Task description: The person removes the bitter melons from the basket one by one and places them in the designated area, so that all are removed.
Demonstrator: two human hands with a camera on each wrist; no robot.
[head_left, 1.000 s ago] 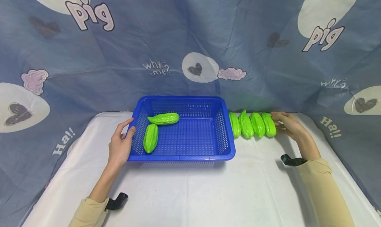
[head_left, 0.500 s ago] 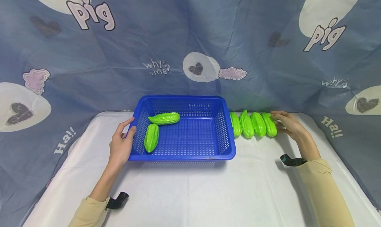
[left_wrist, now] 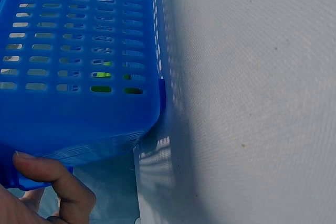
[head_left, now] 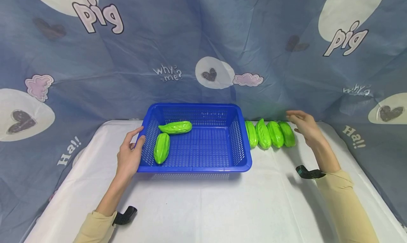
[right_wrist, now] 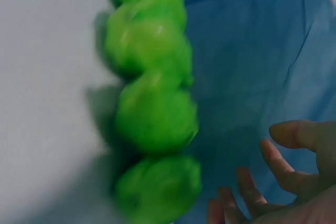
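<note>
My left hand (head_left: 128, 154) grips the left rim of a blue plastic basket (head_left: 194, 169), and the left wrist view shows its thumb (left_wrist: 44, 169) bent against the rim. Inside the basket, one glossy green ridged gourd (head_left: 161, 148) lies lengthwise and another gourd (head_left: 176, 127) lies crosswise behind it. Several similar gourds stand in a tight row to the basket's right, the rightmost gourd (head_left: 287, 134) being shaded. Above and right of that one hovers my right hand (head_left: 306, 128), holding nothing. Its fingers are spread and apart from the gourds in the right wrist view.
A white cloth (head_left: 203, 207) covers the table. Behind it hangs a blue printed cloth (head_left: 222, 30), close to the back of the basket and the row. The leftmost gourd (head_left: 251, 134) of the row is partly hidden by the basket's right wall.
My right hand has lifted off the rightmost gourd, which it was touching, and moved slightly up. The left hand, basket and gourds stay where they were.
</note>
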